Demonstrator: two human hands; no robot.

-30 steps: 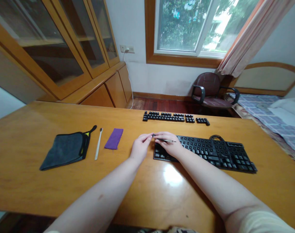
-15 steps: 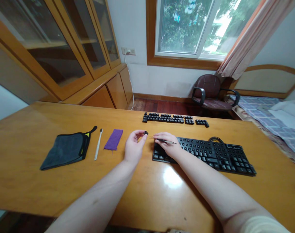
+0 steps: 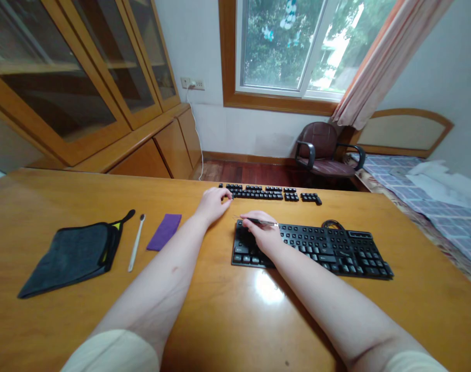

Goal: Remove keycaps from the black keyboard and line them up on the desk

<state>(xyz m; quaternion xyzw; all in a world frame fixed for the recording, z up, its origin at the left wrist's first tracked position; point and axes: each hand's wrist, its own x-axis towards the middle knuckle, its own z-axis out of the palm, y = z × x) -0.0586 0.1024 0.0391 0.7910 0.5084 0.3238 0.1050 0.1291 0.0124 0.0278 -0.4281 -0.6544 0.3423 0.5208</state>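
My left hand [image 3: 213, 205] reaches to the left end of the rows of loose black keycaps [image 3: 263, 193] near the far edge of the desk. Its thumb and fingers are pinched round a small black keycap, mostly hidden by the fingertips. My right hand [image 3: 264, 235] rests over the left part of a black keyboard [image 3: 332, 250], closed on a slim tool with thin wire ends, which looks like a wire keycap puller [image 3: 262, 222]. The upper keys of the keyboard are off, showing bare switches; keycaps remain along its lower rows and right side.
Left on the wooden desk [image 3: 219, 310] lie a folded grey cloth [image 3: 74, 253], a white toothbrush [image 3: 136, 245] and a purple cloth [image 3: 164, 232]. A coiled cable [image 3: 332, 223] sits behind the keyboard. Beyond the desk stand an armchair [image 3: 319, 142] and a bed.
My left hand has moved forward with the keycap, from beside the keyboard to the keycap rows. My right hand still holds the tool over the keyboard. The view has shifted slightly.
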